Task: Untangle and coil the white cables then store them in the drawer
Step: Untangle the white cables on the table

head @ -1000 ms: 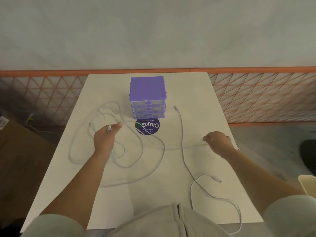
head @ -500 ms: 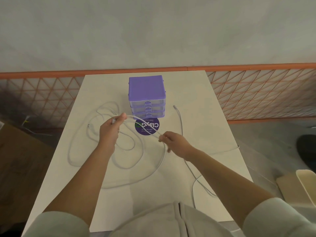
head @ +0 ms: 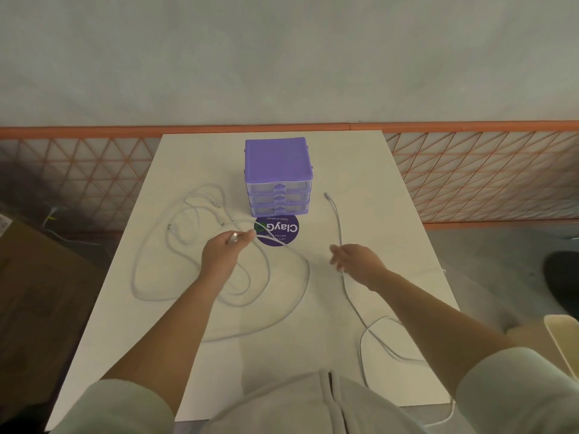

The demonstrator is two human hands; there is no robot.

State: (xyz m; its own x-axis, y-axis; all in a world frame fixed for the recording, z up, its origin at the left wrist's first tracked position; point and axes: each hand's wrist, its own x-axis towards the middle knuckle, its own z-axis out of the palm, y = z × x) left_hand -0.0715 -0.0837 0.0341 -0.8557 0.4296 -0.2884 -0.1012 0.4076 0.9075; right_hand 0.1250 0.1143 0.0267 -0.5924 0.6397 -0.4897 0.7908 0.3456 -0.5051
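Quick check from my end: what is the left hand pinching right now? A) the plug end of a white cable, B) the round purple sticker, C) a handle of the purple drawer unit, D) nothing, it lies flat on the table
A: the left hand pinches the plug end of a white cable between thumb and fingers, just left of the round purple sticker, well short of the purple plastic three-drawer unit.

I seem to be in a bare workroom: plain tabletop [head: 376, 189], orange mesh barrier [head: 485, 177], blank wall [head: 282, 57].
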